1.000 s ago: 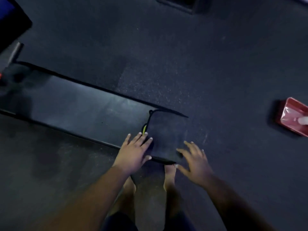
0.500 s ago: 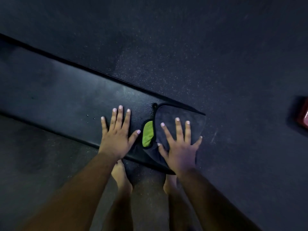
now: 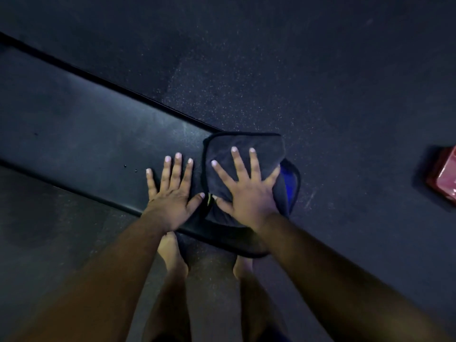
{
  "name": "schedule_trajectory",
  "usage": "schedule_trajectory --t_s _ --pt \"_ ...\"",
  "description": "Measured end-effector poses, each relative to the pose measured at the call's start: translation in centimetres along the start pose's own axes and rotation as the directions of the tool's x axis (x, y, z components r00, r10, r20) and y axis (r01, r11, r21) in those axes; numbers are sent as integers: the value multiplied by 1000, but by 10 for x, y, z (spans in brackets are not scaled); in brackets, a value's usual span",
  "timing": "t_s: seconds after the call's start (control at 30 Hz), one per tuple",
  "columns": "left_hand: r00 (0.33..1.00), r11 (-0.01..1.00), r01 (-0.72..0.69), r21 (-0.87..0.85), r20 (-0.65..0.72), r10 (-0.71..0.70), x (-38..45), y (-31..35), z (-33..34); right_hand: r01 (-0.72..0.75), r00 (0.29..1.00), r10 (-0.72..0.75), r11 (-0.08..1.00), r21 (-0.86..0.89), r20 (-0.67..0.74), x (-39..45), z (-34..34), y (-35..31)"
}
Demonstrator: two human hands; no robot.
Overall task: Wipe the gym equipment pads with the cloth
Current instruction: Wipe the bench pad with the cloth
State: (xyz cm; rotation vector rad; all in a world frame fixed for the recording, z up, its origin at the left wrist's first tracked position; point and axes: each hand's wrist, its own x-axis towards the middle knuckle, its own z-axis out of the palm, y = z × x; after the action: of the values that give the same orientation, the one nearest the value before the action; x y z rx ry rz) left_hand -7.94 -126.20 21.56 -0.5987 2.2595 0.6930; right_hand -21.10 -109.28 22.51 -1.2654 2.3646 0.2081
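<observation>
I am pressing my right hand (image 3: 249, 191), fingers spread flat, on the cloth (image 3: 246, 144); my left hand (image 3: 172, 201) is lying flat on the pad (image 3: 86, 134).

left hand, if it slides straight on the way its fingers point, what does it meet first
Only more bare pad; the left hand points toward its far edge, with floor beyond. The cloth lies off to its right.

Long black bench pad (image 3: 93, 144) runs diagonally across speckled dark floor (image 3: 296, 70). Left hand (image 3: 172, 196) flat on pad, fingers spread. Right hand (image 3: 246, 191) spread on dark cloth (image 3: 261, 146) at pad's right end. Red object (image 3: 444, 176) far right.
</observation>
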Motion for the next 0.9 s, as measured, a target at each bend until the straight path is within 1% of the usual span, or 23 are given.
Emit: schedule_trajectory --t_s 0.03,0.1,0.2,0.27,0.33,0.37,0.43,0.5,0.57,0.63,0.7,0.73,0.77,0.8,0.83,0.9 --pt "1000 1000 2 -5 -1 -2 0 0 -1 42 999 -42 999 -32 1 -2 -2 13" --pt "1000 1000 7 0 6 -7 -2 -1 -2 36 999 -35 997 -62 24 -19 0 42" --pt "999 1000 3 0 37 -3 -1 0 -4 -125 990 125 992 -4 63 -49 7 62" --pt "998 1000 17 6 64 -17 0 1 -5 -160 985 160 987 -2 70 -39 4 54" --pt "997 1000 27 15 79 -28 1 3 -5 -112 993 112 994 -4 22 -6 -6 38" --pt "996 999 32 16 81 -33 1 4 -5 -51 999 51 999 1 -9 14 -12 28" --pt "996 999 40 27 76 -42 1 4 -5 73 997 -73 997 2 -2 53 -25 9" --pt "996 999 37 31 85 -39 -1 4 -6 121 993 -121 993 2 1 70 -32 4" --pt "997 999 33 18 64 -34 -1 2 -6 125 992 -126 992 -34 -24 50 -26 18" --pt "997 1000 31 0 64 -31 -2 2 -8 86 996 -88 995 -57 -27 -1 -10 47" --pt "999 1000 23 -3 46 -23 0 1 -6 7 1000 -6 999 -31 24 -51 4 70" --pt "999 1000 21 4 46 -21 1 2 -6 -31 998 33 999 -24 60 -61 8 74" --pt "999 1000 26 3 45 -26 1 2 -4 -44 995 47 998 -37 86 -58 9 72" --pt "999 1000 27 9 41 -28 2 2 -3 -45 995 49 998 -53 82 -45 8 64" --pt "999 999 30 18 36 -30 2 1 -1 -34 998 37 998 -58 52 -28 5 53" --pt "999 999 33 18 15 -33 3 1 1 33 999 -34 998 -60 -17 9 -4 32"
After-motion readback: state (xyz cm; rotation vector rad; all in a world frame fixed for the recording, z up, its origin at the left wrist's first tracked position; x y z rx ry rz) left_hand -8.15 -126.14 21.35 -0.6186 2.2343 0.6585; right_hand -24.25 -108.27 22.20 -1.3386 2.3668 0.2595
